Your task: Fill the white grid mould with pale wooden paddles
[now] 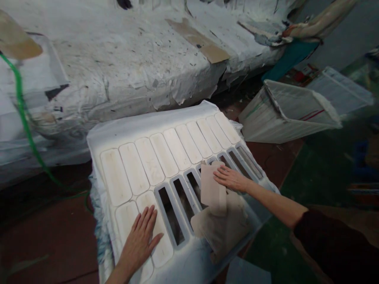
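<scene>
My left hand [141,238] lies with fingers stretched out on a pale rounded panel [161,244] in the near row of a white frame [100,136]. My right hand [229,177] reaches over the frame, fingers extended and touching a pale flat piece [209,183]. That piece sits on a small pile of loose beige panels [227,230] over the near row. Between my hands several dark slots [171,217] with grey rims show uncovered. Pale panels [145,161] fill the far row side by side.
Behind the frame runs a long bench [133,71] covered in stained white sheeting, with a cardboard strip [204,43] on it. A green hose [22,106] hangs at left. Plastic bins [266,114] stand at right. Another person's arm [318,23] works at the bench's far end.
</scene>
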Demonstrator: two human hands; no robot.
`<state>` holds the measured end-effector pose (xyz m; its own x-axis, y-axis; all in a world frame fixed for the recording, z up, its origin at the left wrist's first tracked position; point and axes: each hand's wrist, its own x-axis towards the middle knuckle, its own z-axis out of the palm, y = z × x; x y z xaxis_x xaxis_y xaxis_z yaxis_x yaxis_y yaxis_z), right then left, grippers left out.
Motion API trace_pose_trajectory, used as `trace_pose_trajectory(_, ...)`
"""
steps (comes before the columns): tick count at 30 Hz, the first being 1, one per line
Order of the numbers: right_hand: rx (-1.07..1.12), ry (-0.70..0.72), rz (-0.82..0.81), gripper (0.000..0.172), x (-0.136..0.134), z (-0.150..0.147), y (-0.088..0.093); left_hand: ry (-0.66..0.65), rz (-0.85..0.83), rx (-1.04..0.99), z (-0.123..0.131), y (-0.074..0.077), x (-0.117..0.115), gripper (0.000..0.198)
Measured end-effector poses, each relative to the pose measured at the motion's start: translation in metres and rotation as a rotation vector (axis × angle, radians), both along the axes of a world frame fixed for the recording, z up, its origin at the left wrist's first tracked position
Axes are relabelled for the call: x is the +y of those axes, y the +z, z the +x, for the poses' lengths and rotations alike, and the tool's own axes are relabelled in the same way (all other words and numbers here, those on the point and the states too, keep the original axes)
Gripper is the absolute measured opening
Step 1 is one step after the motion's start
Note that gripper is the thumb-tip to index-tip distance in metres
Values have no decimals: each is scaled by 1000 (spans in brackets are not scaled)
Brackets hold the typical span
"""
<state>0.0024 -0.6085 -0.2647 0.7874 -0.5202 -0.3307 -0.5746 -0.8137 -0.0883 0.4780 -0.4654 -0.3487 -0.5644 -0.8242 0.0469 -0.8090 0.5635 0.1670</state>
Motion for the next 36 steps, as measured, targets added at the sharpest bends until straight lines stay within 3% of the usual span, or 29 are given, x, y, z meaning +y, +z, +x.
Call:
trace_pose_trajectory(4, -40, 101, -75, 36, -11, -2, 22, 36, 9, -11, -6, 5, 1, 89)
trace_pose_trajectory(8, -101, 41, -193, 28, -5, 23, 70, 67, 27, -8, -9, 8, 2, 87)
trace_pose_trajectory(10, -125, -114, -181, 23, 4, 40, 95, 84, 40, 5, -8, 9, 1, 83)
trace_pose_trajectory(13, -310, -541, -137, 24, 23, 67, 125, 110, 56, 22, -9, 12, -1, 76)
trace_pose_trajectory(15, -424, -839, -74, 26, 40, 88, 135, 133, 63, 25, -11, 14, -1, 75)
trace_pose_trajectory(17, -498, -1072, -23, 27, 61, 115, 134, 152, 72, 20, -15, 16, 0, 77)
trace_pose_trajectory(19, -597, -1164, -59, 29, 88, 148, 121, 164, 91, 10, -18, 19, 2, 80)
trace_pose_trajectory(23, -713, -1082, -355, 27, 143, 217, 71, 173, 127, -10, -21, 20, 5, 82)
trace_pose_trajectory(27, -632, -996, -312, 32, 174, 264, 33, 175, 149, -12, -19, 20, 5, 81)
trace_pose_trajectory(29, -623, -989, -254, 36, 177, 275, 33, 178, 156, -6, -19, 21, 5, 81)
trace_pose_trajectory(33, -705, -1091, -63, 31, 176, 276, 56, 184, 170, 3, -18, 20, 6, 78)
trace_pose_trajectory(36, -716, -1129, -87, 32, 175, 272, 67, 186, 170, 26, -15, 19, 8, 78)
